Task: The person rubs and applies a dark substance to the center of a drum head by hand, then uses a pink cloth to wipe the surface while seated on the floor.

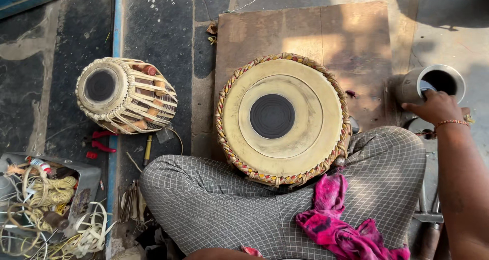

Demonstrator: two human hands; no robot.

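Observation:
A large hand drum (282,118) with a pale skin head, a black centre spot and a braided rim rests against my crossed legs in checked cloth. My right hand (434,107) reaches to the right edge, fingers closed over the rim of a metal cup (433,81) with dark contents. What the fingers pinch is hidden. My left hand is out of sight. A pink rag (341,224) lies on my right thigh.
A smaller drum (127,95) with wooden pegs and lacing lies tilted at the left. A wooden board (305,30) sits under the large drum. A grey box (51,204) of cords and straps is at lower left, with red-handled pliers (102,143) near it.

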